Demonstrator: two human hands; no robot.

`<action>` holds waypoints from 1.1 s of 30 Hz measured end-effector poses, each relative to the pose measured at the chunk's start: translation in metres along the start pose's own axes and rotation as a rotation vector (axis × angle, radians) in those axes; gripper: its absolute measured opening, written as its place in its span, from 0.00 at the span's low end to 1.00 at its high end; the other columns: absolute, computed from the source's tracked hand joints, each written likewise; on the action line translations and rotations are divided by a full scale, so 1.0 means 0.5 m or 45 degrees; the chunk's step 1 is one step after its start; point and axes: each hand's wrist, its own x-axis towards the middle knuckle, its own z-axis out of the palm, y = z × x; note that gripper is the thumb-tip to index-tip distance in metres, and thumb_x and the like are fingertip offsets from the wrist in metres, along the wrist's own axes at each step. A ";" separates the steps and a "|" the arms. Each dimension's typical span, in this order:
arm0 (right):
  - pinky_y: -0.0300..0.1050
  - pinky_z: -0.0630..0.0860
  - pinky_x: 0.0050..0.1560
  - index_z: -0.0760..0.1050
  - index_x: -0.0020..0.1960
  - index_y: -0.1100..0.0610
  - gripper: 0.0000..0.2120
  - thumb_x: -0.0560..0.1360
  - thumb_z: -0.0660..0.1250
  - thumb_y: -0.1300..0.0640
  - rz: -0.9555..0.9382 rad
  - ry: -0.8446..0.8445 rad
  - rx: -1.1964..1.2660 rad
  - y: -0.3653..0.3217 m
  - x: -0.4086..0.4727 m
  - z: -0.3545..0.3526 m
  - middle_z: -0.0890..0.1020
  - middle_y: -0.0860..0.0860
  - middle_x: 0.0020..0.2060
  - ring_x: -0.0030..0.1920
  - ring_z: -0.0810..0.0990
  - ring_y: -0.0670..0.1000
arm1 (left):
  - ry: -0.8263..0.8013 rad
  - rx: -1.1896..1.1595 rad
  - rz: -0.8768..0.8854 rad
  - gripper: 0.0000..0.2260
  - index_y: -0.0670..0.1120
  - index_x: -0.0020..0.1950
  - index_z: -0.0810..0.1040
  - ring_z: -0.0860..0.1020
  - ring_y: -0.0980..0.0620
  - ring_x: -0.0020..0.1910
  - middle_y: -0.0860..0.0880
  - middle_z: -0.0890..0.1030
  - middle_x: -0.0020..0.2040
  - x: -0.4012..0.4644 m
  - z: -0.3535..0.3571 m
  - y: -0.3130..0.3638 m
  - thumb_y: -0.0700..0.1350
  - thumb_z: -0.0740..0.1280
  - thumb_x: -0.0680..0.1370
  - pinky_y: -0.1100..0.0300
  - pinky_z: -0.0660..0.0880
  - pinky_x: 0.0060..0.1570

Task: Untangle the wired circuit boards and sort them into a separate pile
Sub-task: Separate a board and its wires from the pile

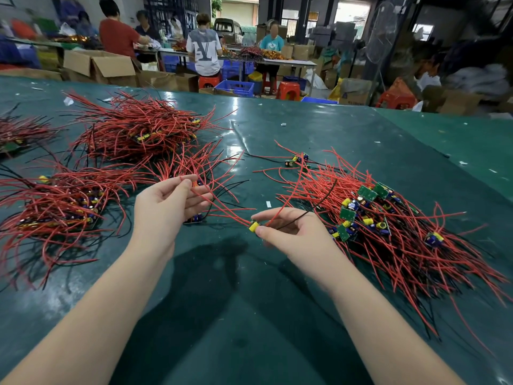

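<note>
Just left of the tangled pile (388,226), the right hand (288,232) pinches one circuit board (254,226) while the left hand (169,207) pinches its red wires (216,204); drawing slowly should avoid snagging neighbours.

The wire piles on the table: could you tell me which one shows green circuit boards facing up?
The pile right of the right hand, the loose pile: its green boards face up; the left piles show mostly red wire.
</note>
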 end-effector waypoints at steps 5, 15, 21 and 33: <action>0.37 0.78 0.42 0.82 0.46 0.56 0.05 0.73 0.71 0.64 0.107 -0.039 0.142 -0.001 0.000 -0.005 0.79 0.49 0.34 0.34 0.78 0.46 | 0.021 0.016 0.082 0.09 0.42 0.48 0.80 0.84 0.52 0.36 0.44 0.84 0.39 0.000 0.000 0.004 0.38 0.60 0.82 0.65 0.79 0.35; 0.46 0.80 0.50 0.83 0.46 0.55 0.06 0.73 0.70 0.64 0.230 -0.062 0.314 0.000 0.000 -0.005 0.81 0.48 0.34 0.34 0.80 0.47 | -0.135 -0.186 -0.159 0.15 0.40 0.54 0.77 0.85 0.49 0.41 0.42 0.84 0.44 0.005 0.006 0.009 0.44 0.53 0.84 0.62 0.80 0.39; 0.40 0.81 0.44 0.83 0.44 0.54 0.07 0.74 0.69 0.65 0.254 -0.058 0.501 0.002 0.002 -0.003 0.83 0.48 0.36 0.33 0.80 0.47 | -0.305 -0.070 -0.304 0.18 0.40 0.53 0.78 0.85 0.50 0.40 0.43 0.85 0.43 -0.007 0.017 0.001 0.48 0.51 0.84 0.61 0.81 0.42; 0.44 0.80 0.49 0.80 0.51 0.57 0.09 0.74 0.68 0.67 0.115 0.026 0.425 0.010 0.001 0.005 0.82 0.51 0.36 0.36 0.81 0.47 | -0.641 0.232 -0.266 0.06 0.42 0.45 0.84 0.79 0.55 0.37 0.45 0.83 0.39 -0.037 0.021 -0.030 0.42 0.73 0.70 0.65 0.78 0.42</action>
